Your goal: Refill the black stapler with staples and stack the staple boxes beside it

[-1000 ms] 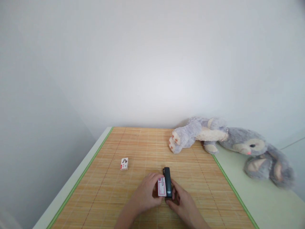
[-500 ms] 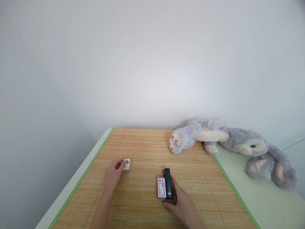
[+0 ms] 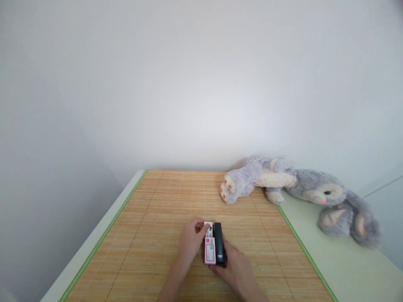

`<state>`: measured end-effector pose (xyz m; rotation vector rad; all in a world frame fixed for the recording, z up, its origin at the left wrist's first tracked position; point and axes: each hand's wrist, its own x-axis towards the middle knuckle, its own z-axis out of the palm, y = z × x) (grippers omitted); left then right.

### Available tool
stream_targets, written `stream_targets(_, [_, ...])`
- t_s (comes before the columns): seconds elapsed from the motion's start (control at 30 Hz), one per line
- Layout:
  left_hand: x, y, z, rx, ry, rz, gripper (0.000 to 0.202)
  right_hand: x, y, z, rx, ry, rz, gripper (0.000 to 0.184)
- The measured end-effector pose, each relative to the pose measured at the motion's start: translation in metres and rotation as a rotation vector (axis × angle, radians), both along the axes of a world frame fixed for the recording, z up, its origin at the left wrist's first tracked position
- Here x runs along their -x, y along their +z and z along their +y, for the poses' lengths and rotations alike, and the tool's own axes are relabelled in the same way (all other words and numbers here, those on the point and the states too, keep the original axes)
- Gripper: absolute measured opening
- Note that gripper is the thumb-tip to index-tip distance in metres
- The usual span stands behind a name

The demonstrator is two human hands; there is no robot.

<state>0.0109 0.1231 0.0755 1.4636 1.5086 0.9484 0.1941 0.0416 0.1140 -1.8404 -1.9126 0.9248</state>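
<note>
My left hand (image 3: 192, 235) pinches a small white box (image 3: 208, 227) with a dark picture on its top. That box sits just behind a white and magenta box (image 3: 210, 251), which looks like a staple box, and close to the left side of a black stapler (image 3: 218, 243). Curled round the stapler's right side and near end is my right hand (image 3: 234, 265), its thumb by the near edge of the magenta-marked box. Stapler and box lie side by side, lengthwise away from me. Some of my right fingertips are hidden behind the stapler.
A bamboo mat (image 3: 151, 235) with green edging covers much of the pale table (image 3: 340, 251). At the back right lies a grey plush rabbit (image 3: 273, 178), stretched across the mat's edge. A white wall (image 3: 195, 84) rises behind the table.
My left hand has carried the small white box rightward, from the mat's left part to beside the stapler. My right hand stays at the stapler; the view has shifted slightly.
</note>
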Motion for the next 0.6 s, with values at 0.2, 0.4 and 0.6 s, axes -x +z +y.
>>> stream_targets(0.2, [-0.008,-0.002,-0.009,-0.023,0.047,0.007,0.034,0.000,-0.005,0.001,-0.002,0.013,-0.002,0.080])
stream_targets(0.4, [-0.003,0.004,-0.021,-0.025,0.115,0.027,0.039,-0.002,-0.001,0.002,0.027,0.013,0.012,0.085])
stream_targets(0.6, [-0.015,-0.003,-0.062,-0.016,0.196,-0.066,0.056,-0.001,0.005,0.004,0.035,0.039,0.046,0.096])
